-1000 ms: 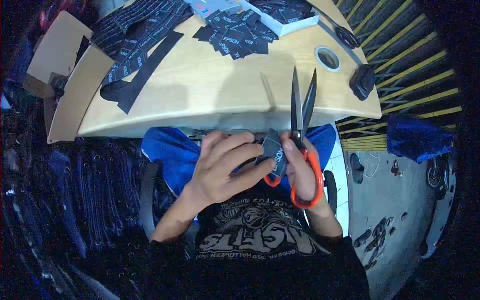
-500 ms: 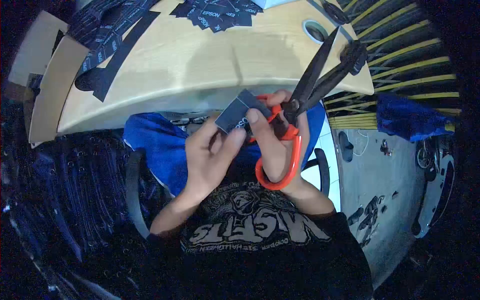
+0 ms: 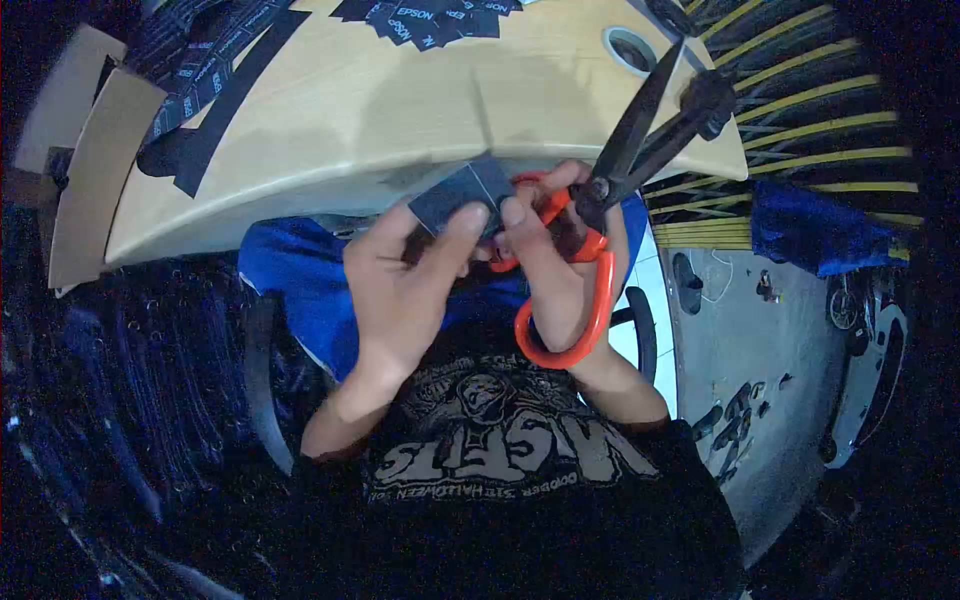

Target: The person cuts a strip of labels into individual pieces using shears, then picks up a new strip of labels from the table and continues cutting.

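Observation:
My left hand [image 3: 395, 290] pinches a small dark rectangular label piece [image 3: 448, 196] between thumb and fingers; a thin pale line runs across it. My right hand [image 3: 550, 270] has large scissors with orange-red handles [image 3: 606, 300] hooked round it, and its thumb and fingertips also press on the right edge of the label piece. The scissors' dark blades [image 3: 632, 135] point up and to the right, spread apart. Both hands are close together, just in front of the table edge. The fingers behind the label piece are partly hidden.
On the curved wooden table [image 3: 400, 115] lies a pile of dark EPSON-printed pieces [image 3: 425, 22]. Uncut printed strips [image 3: 205, 85] lie at the left beside a cardboard box [image 3: 105, 170]. A cable hole [image 3: 630, 50] is at the right. Blue cloth [image 3: 300, 260] hangs below the table edge.
The label piece has been turned and shifted up and left, so its printed letters no longer show. My left hand moved slightly left, and the right thumb slid to the piece's edge.

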`<action>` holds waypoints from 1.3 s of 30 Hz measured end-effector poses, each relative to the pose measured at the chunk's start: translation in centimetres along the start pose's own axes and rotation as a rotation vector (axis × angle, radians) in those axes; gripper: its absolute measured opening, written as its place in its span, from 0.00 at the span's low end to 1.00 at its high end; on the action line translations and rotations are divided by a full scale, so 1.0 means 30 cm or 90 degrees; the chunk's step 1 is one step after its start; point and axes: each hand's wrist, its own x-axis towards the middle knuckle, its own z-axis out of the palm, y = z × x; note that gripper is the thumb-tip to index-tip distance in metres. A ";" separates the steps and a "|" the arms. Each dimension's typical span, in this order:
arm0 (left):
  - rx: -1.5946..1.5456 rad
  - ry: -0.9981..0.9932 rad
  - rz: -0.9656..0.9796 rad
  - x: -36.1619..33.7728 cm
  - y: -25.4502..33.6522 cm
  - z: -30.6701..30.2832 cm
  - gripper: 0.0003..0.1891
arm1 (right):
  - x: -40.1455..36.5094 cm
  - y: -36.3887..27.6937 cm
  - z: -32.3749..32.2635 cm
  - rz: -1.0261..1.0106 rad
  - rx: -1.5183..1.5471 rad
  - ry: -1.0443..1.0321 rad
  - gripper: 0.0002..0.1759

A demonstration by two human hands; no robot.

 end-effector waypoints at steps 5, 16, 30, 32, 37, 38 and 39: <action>-0.028 0.016 -0.032 0.041 0.063 -0.023 0.07 | -0.033 -0.021 -0.048 0.016 -0.060 -0.137 0.18; -0.100 -0.033 0.016 0.042 0.081 -0.012 0.05 | -0.146 -0.030 -0.108 0.109 -0.250 -0.312 0.30; -0.131 -0.079 0.015 0.030 0.082 0.004 0.07 | -0.099 -0.069 -0.081 0.085 -0.305 -0.286 0.24; -0.116 -0.092 0.032 0.044 0.074 -0.011 0.07 | -0.089 -0.060 -0.068 0.064 -0.294 -0.279 0.24; -0.089 -0.068 0.031 0.039 0.072 -0.012 0.07 | -0.089 -0.049 -0.066 0.060 -0.326 -0.280 0.22; -0.096 -0.057 0.038 0.039 0.071 -0.008 0.07 | -0.087 -0.050 -0.066 0.060 -0.327 -0.280 0.22; -0.096 -0.057 0.036 0.041 0.071 -0.009 0.07 | -0.085 -0.049 -0.064 0.063 -0.332 -0.277 0.21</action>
